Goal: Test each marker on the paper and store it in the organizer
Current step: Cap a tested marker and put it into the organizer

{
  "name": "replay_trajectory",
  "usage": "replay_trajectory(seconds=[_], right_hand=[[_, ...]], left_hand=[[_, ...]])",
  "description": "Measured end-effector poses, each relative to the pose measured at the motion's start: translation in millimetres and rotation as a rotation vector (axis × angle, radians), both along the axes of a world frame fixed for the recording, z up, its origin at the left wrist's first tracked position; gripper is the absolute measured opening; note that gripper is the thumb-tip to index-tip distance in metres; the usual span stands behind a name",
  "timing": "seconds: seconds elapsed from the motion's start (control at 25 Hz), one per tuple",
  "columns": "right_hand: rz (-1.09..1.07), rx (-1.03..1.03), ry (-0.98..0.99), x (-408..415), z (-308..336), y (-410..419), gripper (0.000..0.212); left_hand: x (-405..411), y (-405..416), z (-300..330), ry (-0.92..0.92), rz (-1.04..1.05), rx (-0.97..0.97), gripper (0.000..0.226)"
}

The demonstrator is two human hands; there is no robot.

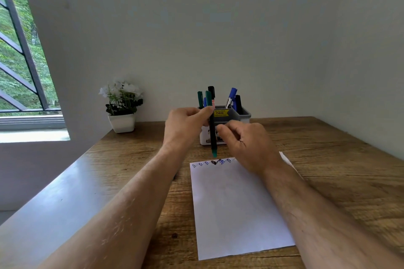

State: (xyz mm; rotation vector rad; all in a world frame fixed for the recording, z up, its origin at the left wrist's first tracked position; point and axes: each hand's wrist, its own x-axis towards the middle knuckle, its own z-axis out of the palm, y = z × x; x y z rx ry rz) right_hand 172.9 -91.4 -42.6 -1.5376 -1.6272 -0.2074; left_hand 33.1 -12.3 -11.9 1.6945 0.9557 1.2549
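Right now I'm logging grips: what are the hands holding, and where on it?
The left hand pinches a green marker at its upper barrel, below the cap; it hangs upright. The right hand touches its middle; grip unclear.

Green marker upright (capped), above paper

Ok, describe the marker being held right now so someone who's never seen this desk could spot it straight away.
Start at the wooden desk and find the grey organizer against the back wall, full of markers. Just in front of it, above the top edge of the white paper, the left hand pinches a dark marker with green ends. It is the only marker outside the organizer, held upright in the air.
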Motion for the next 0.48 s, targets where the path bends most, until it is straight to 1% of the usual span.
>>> replay_trajectory(seconds=[0.08, 0.12, 0.16, 0.2, 0.28, 0.32, 0.36, 0.44, 0.48], right_hand=[[0.004, 0.018, -0.013, -2, 1, -1, 0.051], [-0.004, 0.038, -0.026, -2, 1, -2, 0.044], [-0.019, 0.065, -0.04, -3, 2, -2, 0.032], [-0.033, 0.092, -0.051, -3, 3, -3, 0.024], [-0.062, 0.12, -0.053, -3, 4, -6, 0.035], [-0.075, 0.116, -0.051, -2, 5, -7, 0.036], [-0.083, 0.113, -0.054, -1, 5, -8, 0.032], [-0.091, 0.121, -0.051, -1, 5, -8, 0.015], [-0.088, 0.129, -0.042, 1, 4, -7, 0.01]], left_hand=[[4, -3, -3, -0.043, -0.087, -0.024, 0.028], [6, -5, -4, -0.051, -0.13, -0.027, 0.028], [7, -7, -5, -0.058, -0.168, -0.021, 0.028], [8, -9, -7, -0.07, -0.198, -0.011, 0.027], [9, -12, -8, -0.116, -0.229, 0.01, 0.021], [9, -13, -8, -0.149, -0.232, 0.023, 0.018], [8, -14, -7, -0.189, -0.232, 0.036, 0.017], [5, -13, -4, -0.263, -0.247, 0.04, 0.016], [3, -13, -4, -0.291, -0.272, 0.026, 0.017]])
